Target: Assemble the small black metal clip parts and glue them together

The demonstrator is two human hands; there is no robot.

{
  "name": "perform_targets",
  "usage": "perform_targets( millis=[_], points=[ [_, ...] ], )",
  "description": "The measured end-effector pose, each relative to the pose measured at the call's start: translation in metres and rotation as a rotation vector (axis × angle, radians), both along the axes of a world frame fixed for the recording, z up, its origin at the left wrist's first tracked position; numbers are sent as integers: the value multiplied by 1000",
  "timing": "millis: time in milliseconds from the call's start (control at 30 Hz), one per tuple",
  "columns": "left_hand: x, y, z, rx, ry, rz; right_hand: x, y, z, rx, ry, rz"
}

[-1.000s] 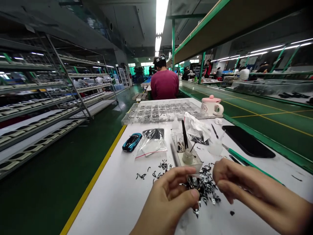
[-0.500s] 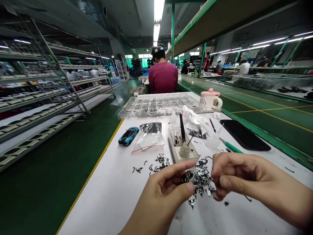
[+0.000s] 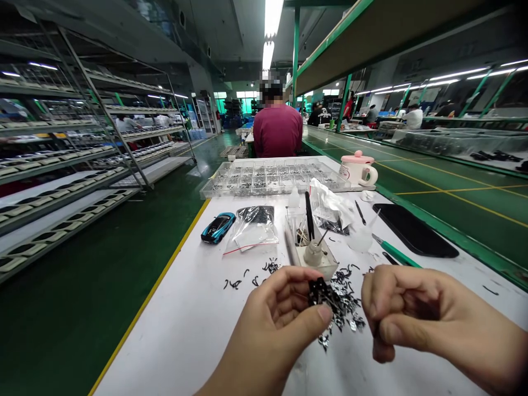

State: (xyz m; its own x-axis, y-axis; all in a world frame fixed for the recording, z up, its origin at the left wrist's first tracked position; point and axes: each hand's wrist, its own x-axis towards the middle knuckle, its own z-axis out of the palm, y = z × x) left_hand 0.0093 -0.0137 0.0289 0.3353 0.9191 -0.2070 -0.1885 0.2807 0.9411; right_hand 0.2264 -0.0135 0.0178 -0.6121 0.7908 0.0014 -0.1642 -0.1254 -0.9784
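My left hand (image 3: 276, 324) is closed, thumb and fingers curled around a small black part (image 3: 317, 290) with a dark, glossy surface. Just beyond it lies a loose pile of small black and silvery pieces (image 3: 342, 308) on the white tabletop (image 3: 173, 335). To the right of the pile, my right hand (image 3: 416, 319) is closed in a pinch above the table. Whatever its fingertips hold, if anything, is hidden or too small to make out. Thin curved black bits (image 3: 233, 284) lie scattered left of my left hand.
Behind the pile stands a small holder (image 3: 330, 269) with a bottle and tweezers. Around it are a plastic bag (image 3: 251, 231), a blue toy car (image 3: 218, 228), a green-handled knife (image 3: 396, 252) and a black phone-shaped slab (image 3: 416, 230). Farther back are a compartment tray (image 3: 272, 190) and a pink-lidded mug (image 3: 352, 168).
My right hand has moved right and slightly down, away from the pile. The left hand has turned a little, showing more of the black part in it.
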Motion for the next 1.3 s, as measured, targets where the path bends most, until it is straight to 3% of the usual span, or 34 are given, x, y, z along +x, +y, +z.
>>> perform_targets(
  millis=[167, 333, 433, 667, 767, 1067, 1167, 1300],
  points=[
    [3, -2, 1, -18, 84, -24, -2, -4, 2, 91, -107, -65],
    [4, -2, 4, -138, -22, -105, -10, -14, 5, 303, -246, -178],
    [4, -1, 5, -128, 0, -146, -13, -16, 8, 420, -313, -225],
    [3, -1, 4, -112, 22, -146, -9, -16, 14, 911, -561, -209],
    [3, 0, 2, -114, 24, -173, -7, -18, 15, 1023, -653, -205],
    [1, -1, -2, -111, 69, -222, -7, -19, 15, 966, -720, -121],
    [2, 1, -1, -197, 25, -240, -7, -17, 15, 826, -707, -99],
    [2, 4, 2, -348, -3, -275, -11, -16, 16, 582, -636, -168]
  ],
)
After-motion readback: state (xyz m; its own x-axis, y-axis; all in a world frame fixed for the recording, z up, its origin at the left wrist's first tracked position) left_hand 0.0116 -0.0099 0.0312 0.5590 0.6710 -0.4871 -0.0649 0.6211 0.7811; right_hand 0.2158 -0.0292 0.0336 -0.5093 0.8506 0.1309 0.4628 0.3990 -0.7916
